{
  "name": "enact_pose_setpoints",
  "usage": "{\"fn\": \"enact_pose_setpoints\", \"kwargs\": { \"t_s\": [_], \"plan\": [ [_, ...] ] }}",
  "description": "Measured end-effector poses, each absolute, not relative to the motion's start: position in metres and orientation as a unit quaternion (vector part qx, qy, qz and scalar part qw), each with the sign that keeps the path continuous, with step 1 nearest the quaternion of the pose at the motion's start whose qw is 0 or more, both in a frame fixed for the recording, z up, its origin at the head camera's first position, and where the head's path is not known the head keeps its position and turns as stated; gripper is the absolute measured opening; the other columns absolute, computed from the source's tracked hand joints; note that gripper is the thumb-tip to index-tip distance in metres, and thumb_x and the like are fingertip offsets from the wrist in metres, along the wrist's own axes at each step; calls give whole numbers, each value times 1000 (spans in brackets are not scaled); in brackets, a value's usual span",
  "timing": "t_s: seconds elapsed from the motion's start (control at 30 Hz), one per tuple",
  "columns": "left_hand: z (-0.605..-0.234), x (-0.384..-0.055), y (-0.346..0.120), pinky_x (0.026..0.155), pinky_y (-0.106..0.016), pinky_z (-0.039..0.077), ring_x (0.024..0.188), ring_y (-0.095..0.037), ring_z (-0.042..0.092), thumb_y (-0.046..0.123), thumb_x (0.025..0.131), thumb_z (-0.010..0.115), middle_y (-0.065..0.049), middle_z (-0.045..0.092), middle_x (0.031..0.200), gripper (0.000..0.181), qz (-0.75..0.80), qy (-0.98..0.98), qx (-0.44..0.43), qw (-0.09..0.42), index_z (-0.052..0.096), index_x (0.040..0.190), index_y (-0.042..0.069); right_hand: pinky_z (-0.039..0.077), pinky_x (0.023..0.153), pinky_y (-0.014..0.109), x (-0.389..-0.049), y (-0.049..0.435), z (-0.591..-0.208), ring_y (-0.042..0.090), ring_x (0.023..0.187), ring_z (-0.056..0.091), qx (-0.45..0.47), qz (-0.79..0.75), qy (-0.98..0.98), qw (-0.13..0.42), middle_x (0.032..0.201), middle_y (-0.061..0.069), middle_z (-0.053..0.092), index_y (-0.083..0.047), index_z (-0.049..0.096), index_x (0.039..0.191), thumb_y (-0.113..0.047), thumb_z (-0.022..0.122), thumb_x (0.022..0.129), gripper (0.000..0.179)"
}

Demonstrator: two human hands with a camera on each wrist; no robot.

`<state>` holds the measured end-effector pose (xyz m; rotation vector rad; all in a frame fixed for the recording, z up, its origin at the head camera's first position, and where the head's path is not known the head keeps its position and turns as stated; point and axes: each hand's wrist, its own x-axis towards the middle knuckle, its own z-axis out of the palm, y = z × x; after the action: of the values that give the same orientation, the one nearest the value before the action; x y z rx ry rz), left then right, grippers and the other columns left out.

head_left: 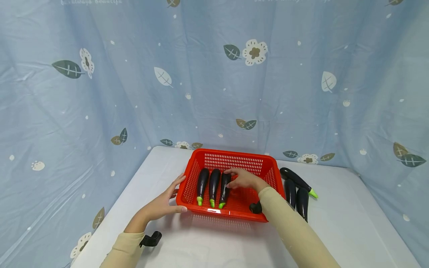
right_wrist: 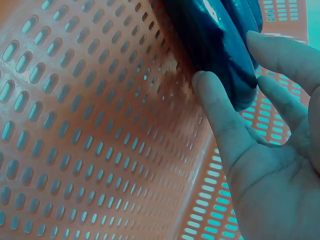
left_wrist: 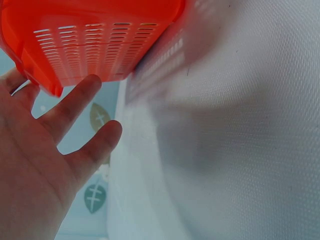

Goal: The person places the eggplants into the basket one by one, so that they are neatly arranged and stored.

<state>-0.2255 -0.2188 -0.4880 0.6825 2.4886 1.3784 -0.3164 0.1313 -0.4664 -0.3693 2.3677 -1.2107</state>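
Observation:
A red perforated plastic basket (head_left: 221, 213) has three dark eggplants with green stem ends in it, side by side. The rightmost of them, an eggplant (head_left: 225, 190), has my right hand (head_left: 246, 179) at its far end. In the right wrist view, thumb and fingertips lie on both sides of that eggplant's rounded end (right_wrist: 227, 70), pinching it. My left hand (head_left: 161, 204) is at the basket's left side, fingers spread and fairly straight, fingertips right at the rim. The left wrist view shows the basket wall (left_wrist: 100, 55) just beyond those fingers.
Right of the basket lie three more eggplants: one slanted eggplant (head_left: 298, 180) behind, and two beside each other, partly hidden by the right sleeve. A white cloth (head_left: 338, 208) covers the table. Blue patterned curtains (head_left: 207, 93) hang at the back and sides.

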Motion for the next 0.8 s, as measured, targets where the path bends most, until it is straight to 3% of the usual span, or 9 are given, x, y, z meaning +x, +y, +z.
{"fn": "enact_pose_setpoints", "kwargs": {
  "t_s": [0.4,0.8],
  "plan": [
    [-490,-227,-220,105,-69,40,140,-43,42,33,86,82,4,2,171,106,468,845,235,108,11,164,29,59,88,38,-315,131,-464,21,94,68,-131,-431,866,215,140,20,52,-14,60,141,-8,74,91,52],
    [-488,-226,-219,105,-70,40,140,-43,41,34,86,82,3,2,171,106,473,844,224,115,11,164,29,59,90,42,-312,135,-460,24,98,67,-136,-439,864,208,141,24,51,-9,59,141,-4,69,92,50]
  ]
}}
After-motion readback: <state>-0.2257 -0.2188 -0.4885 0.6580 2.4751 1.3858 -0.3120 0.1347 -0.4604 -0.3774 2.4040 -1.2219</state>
